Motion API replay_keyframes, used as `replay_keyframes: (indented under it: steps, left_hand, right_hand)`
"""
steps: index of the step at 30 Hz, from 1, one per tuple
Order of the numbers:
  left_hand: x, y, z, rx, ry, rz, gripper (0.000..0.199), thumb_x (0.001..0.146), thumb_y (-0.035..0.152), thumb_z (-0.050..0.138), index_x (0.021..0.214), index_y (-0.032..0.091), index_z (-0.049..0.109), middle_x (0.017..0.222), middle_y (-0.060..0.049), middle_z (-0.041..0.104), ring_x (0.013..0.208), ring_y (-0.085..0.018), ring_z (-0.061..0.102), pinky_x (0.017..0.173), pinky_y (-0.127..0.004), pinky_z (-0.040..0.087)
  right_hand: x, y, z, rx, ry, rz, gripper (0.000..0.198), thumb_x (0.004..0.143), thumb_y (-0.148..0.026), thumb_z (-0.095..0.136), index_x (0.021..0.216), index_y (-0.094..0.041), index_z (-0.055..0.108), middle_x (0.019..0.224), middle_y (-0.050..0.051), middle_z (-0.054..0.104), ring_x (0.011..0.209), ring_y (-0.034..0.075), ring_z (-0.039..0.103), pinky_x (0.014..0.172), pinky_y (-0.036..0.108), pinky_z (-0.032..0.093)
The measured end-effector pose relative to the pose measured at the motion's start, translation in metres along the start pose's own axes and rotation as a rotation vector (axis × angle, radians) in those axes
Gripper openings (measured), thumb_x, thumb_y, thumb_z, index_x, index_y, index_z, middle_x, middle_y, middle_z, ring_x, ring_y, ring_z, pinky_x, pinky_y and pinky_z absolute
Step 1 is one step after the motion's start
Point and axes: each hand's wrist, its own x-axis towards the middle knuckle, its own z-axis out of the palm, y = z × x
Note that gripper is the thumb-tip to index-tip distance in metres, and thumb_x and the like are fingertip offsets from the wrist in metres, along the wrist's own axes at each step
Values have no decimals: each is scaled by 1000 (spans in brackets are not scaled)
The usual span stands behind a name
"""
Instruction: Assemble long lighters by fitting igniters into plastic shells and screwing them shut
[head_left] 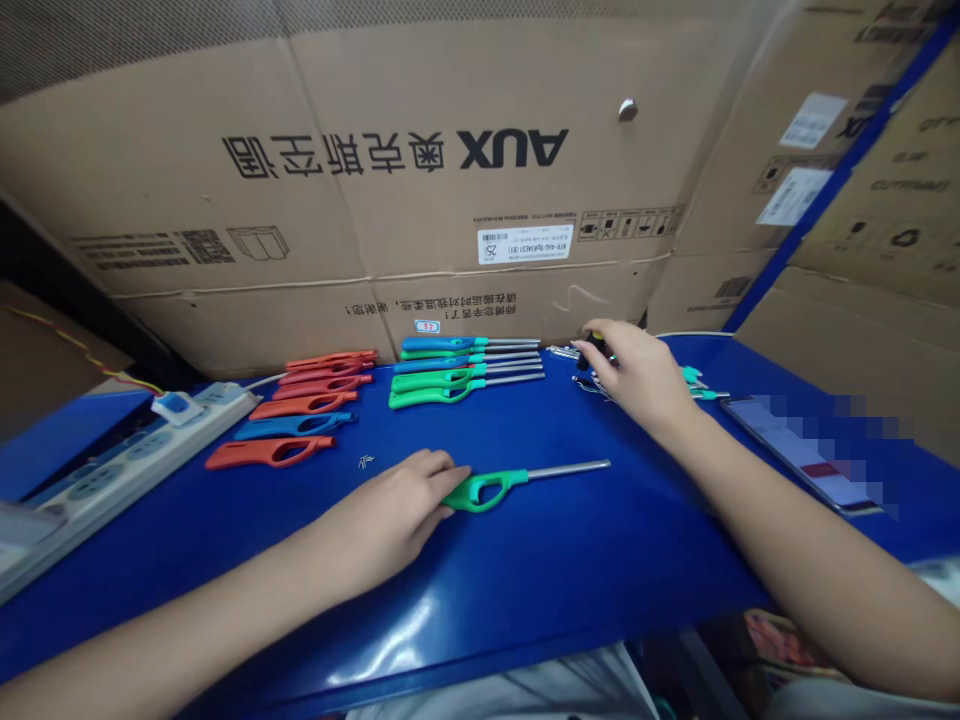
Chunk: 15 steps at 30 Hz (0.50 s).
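My left hand (pixel 409 505) is closed around the handle of a green utility lighter (pixel 491 490), whose silver barrel points right over the blue table. Farther back on the right, my right hand (pixel 637 375) grips a screwdriver (pixel 589 355) with a black and yellow handle. Small metal and teal parts (pixel 697 380) lie behind and beside that hand, partly hidden by it. A few tiny screws (pixel 365 462) rest on the table just left of my left hand. Beyond it, blue and green utility lighters (pixel 435 385) with barrels are lined up in a row.
Orange, red and blue handle shells (pixel 300 405) without barrels lie at the left. A white power strip (pixel 142 460) with a plug runs along the left edge. On the right lies a phone (pixel 802 460). Cardboard panels (pixel 412 220) wall in the blue table (pixel 570 560).
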Motion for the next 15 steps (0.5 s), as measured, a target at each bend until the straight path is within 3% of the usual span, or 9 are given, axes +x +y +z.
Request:
replay_keyframes:
  steps: [7, 11, 15]
  left_hand:
    - [37, -68, -32, 105, 252, 3, 36, 98, 23, 45, 124, 12, 67, 112, -17, 64, 104, -29, 64, 96, -44, 55]
    - [62, -107, -49, 108, 268, -52, 42, 98, 28, 44, 131, 13, 64, 119, -16, 63, 111, -29, 63, 101, -45, 52]
    - [85, -131, -51, 100, 208, -44, 41, 95, 30, 49, 129, 16, 66, 123, -14, 66, 112, -29, 65, 102, -44, 52]
  right_hand:
    - [-4, -1, 1, -3, -52, 43, 22, 101, -30, 52, 104, -14, 67, 107, 15, 68, 102, 29, 65, 85, 36, 50]
    - [-7, -3, 5, -38, -184, 75, 20, 99, -28, 52, 102, -14, 66, 107, 15, 65, 102, 29, 64, 85, 35, 49]
    - [-11, -4, 14, -42, -337, 91, 18, 96, -26, 55, 105, -14, 66, 109, 14, 63, 104, 29, 63, 88, 35, 49]
